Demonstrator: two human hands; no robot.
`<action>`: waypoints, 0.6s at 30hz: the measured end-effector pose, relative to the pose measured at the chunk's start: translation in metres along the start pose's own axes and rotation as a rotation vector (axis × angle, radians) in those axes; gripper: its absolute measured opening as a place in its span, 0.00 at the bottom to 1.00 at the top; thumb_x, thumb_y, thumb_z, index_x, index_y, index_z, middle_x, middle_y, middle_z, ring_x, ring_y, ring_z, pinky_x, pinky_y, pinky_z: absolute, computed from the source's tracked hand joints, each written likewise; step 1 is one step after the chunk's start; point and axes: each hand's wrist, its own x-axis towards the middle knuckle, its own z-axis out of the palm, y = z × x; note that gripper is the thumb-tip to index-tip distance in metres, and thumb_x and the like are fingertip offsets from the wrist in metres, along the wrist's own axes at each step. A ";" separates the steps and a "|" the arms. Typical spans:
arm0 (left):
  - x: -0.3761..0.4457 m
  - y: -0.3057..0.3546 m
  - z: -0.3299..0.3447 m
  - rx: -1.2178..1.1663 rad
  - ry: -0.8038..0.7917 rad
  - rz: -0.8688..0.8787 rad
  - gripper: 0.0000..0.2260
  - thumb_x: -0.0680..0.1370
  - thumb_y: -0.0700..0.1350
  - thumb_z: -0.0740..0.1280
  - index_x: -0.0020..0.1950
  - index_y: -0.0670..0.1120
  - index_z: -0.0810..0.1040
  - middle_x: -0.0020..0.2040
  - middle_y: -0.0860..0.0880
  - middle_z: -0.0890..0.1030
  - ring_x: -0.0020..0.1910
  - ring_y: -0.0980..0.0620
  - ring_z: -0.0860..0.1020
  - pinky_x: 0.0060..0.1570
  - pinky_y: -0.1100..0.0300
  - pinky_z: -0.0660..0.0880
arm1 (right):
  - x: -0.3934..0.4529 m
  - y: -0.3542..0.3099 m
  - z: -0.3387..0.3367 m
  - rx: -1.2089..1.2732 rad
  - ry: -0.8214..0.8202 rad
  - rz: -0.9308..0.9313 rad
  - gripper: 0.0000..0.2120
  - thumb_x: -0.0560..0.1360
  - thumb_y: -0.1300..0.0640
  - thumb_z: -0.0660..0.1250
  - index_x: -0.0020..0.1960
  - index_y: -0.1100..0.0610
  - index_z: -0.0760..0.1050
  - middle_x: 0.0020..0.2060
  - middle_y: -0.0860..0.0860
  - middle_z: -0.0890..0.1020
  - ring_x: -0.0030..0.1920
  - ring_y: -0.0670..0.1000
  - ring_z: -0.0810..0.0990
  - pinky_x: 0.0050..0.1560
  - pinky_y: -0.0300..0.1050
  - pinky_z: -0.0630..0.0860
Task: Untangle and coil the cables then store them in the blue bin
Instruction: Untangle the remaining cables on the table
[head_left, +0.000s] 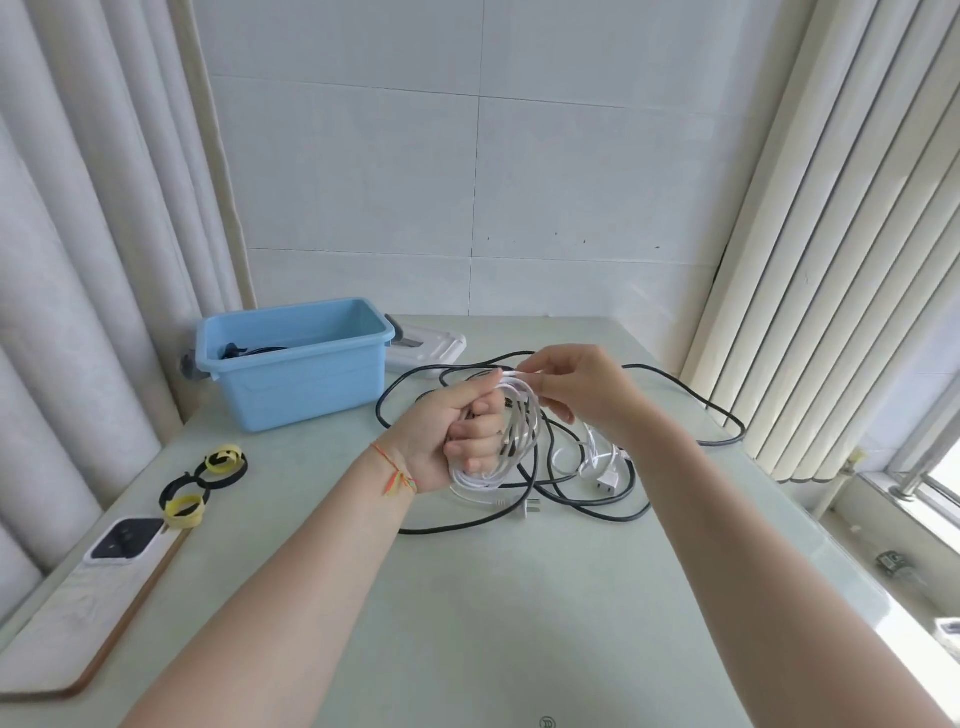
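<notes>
My left hand (457, 431) grips a coil of white cable (511, 441) above the table, fingers curled round its loops. My right hand (576, 387) pinches a strand of the same white cable at the top of the coil. The cable's loose end with a white plug (605, 483) lies on the table below. A long black cable (691, 400) sprawls in loops under and around both hands. The blue bin (296, 364) stands at the back left with a dark cable (244, 351) inside it.
Yellow and black strap ties (205, 486) lie at the left. A phone (124, 540) rests on a wooden board (78, 613) at the left edge. A white lid (426, 345) lies behind the bin. Vertical blinds (810, 260) hang at the right.
</notes>
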 end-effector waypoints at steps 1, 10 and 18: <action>0.001 0.001 -0.002 -0.048 0.028 0.016 0.19 0.80 0.55 0.58 0.31 0.49 0.65 0.20 0.54 0.59 0.16 0.57 0.60 0.21 0.63 0.61 | 0.000 0.003 0.000 -0.010 0.012 0.029 0.06 0.74 0.57 0.74 0.46 0.60 0.82 0.23 0.50 0.73 0.21 0.46 0.65 0.27 0.40 0.62; -0.003 0.015 -0.037 -0.600 0.316 0.390 0.23 0.83 0.53 0.55 0.28 0.50 0.64 0.20 0.53 0.60 0.17 0.57 0.60 0.24 0.66 0.62 | 0.002 0.020 -0.016 -0.247 0.026 0.211 0.06 0.73 0.66 0.65 0.45 0.58 0.78 0.24 0.48 0.76 0.22 0.45 0.71 0.26 0.33 0.70; 0.002 0.024 -0.037 -0.611 0.395 0.565 0.15 0.83 0.53 0.58 0.40 0.47 0.74 0.28 0.53 0.67 0.26 0.55 0.69 0.42 0.60 0.68 | 0.010 0.020 -0.011 -0.337 -0.010 0.136 0.04 0.74 0.63 0.71 0.42 0.56 0.79 0.32 0.56 0.81 0.23 0.47 0.75 0.26 0.38 0.71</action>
